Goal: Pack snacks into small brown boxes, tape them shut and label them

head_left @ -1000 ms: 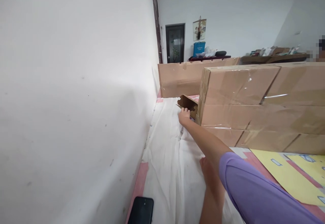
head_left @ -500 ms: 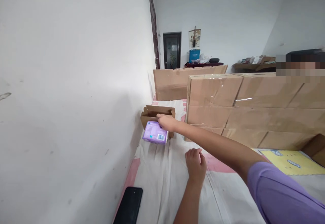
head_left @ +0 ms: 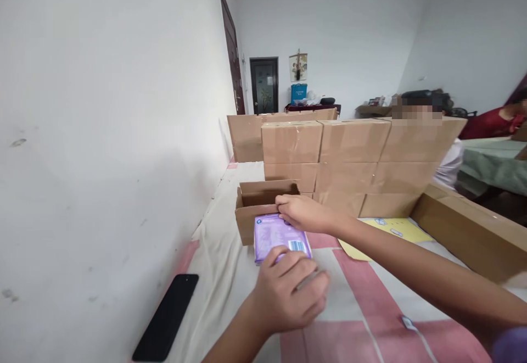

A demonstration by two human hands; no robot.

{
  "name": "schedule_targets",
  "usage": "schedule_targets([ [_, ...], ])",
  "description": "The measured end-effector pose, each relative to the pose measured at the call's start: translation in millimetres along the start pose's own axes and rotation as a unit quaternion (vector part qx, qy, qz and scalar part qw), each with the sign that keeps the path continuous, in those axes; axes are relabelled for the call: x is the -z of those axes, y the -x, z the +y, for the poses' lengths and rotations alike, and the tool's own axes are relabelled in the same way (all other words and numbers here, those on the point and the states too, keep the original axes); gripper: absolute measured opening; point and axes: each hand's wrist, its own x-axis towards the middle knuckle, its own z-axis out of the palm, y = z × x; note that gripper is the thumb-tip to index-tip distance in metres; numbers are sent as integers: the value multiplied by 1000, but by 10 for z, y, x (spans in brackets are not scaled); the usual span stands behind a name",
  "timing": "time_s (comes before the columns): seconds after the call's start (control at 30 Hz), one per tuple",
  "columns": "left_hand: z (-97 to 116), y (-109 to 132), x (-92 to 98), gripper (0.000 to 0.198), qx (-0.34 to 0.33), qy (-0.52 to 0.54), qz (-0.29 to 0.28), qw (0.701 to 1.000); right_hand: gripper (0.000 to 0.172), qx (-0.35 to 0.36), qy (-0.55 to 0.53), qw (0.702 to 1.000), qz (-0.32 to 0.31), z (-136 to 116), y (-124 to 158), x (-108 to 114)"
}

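My right hand (head_left: pixel 302 213) is closed on the top edge of a purple plastic-wrapped pack (head_left: pixel 274 234), its fingers also against the near wall of a small cardboard box (head_left: pixel 246 225). The pack stands tilted in front of this open-topped box, its barcode side facing me. Close in front of the pack's lower edge is my left hand (head_left: pixel 290 289), fingers loosely bent with gaps between them. Whether its fingertips touch the pack is hidden behind the hand.
Stacked taped cartons (head_left: pixel 349 154) form a wall behind the box. A black phone (head_left: pixel 167 319) lies by the white wall at left. A yellow sheet (head_left: pixel 405 228) and a long open carton (head_left: pixel 465 236) are at right. Another person's head (head_left: pixel 424 105) shows beyond the cartons.
My left hand has risen to the front of the pack. My right hand keeps its grip on the pack beside the box. The view has turned to the right.
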Motion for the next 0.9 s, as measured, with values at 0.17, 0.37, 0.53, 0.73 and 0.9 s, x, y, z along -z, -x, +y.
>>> schedule_targets([
  [0.17, 396, 455, -36, 52, 8, -174, -36, 984, 21, -1, -76, 997, -17, -106, 858, 60],
  [0.37, 983, 615, -165, 33, 31, -158, -21, 987, 26, -35, -91, 995, -2, -343, 1574, -124],
  [0.53, 1187, 569, -40, 45, 148, -3, -30, 989, 36, -82, -108, 990, 47, -379, 1996, -12],
  [0.73, 1248, 485, -12, 69, 321, 128, 140, 928, 25, -84, -144, 966, 198, -580, 2290, 6],
  [0.9, 1333, 241, -240, 87, 287, 40, 212, 933, 117, -93, -292, 922, 238, -1031, 2270, -127],
])
